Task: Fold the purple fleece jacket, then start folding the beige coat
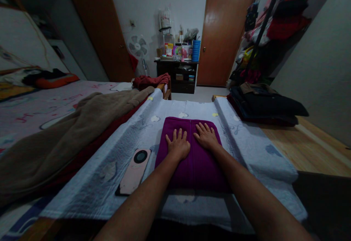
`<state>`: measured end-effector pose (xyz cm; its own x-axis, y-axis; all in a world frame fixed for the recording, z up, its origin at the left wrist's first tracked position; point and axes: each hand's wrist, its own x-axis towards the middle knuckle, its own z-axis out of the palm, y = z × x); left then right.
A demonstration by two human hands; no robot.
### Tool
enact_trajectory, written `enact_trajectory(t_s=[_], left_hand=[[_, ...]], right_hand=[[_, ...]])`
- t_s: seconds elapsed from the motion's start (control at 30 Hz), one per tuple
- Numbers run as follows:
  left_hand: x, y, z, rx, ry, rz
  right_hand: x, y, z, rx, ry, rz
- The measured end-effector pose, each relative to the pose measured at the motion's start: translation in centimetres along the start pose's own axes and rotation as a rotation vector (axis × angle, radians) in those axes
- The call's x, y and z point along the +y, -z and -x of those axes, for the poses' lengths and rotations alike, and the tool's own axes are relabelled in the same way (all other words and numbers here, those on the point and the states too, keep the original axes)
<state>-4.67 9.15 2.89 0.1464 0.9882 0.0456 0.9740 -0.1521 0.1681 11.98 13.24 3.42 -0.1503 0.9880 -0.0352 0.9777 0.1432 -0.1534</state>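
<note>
A purple zip-up garment (192,171), folded into a neat rectangle, lies on a light blue patterned cloth (244,146). Its zipper runs down the middle. My left hand (178,144) rests on the garment left of the zipper, fingers spread. Flat on the right half lies my right hand (206,136), its fingers apart and pointing away from me. Neither hand grips anything. To the left of the garment, a pink phone (135,171) with a round black camera ring lies on the cloth, close to my left forearm.
A brown blanket (71,135) lies along the bed at left. Folded dark clothes (268,102) are stacked on the wooden surface (318,146) at right. Beyond stand a fan (138,46), a dark cabinet (175,84) and a wooden door (223,33).
</note>
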Motion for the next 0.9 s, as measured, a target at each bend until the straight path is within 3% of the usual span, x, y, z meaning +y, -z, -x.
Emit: enact_trajectory(t_s=[0.4, 0.67, 0.9], left_hand=[[0.1, 0.2, 0.1, -0.006, 0.004, 0.000], [0.2, 0.6, 0.3, -0.010, 0.006, 0.019], [0.1, 0.3, 0.1, 0.004, 0.007, 0.021]], right_hand=[[0.0, -0.1, -1.2, -0.033, -0.156, -0.036], [0.2, 0.2, -1.4, 0.005, -0.347, -0.132], [-0.3, 0.4, -0.2, 0.111, -0.245, -0.075]])
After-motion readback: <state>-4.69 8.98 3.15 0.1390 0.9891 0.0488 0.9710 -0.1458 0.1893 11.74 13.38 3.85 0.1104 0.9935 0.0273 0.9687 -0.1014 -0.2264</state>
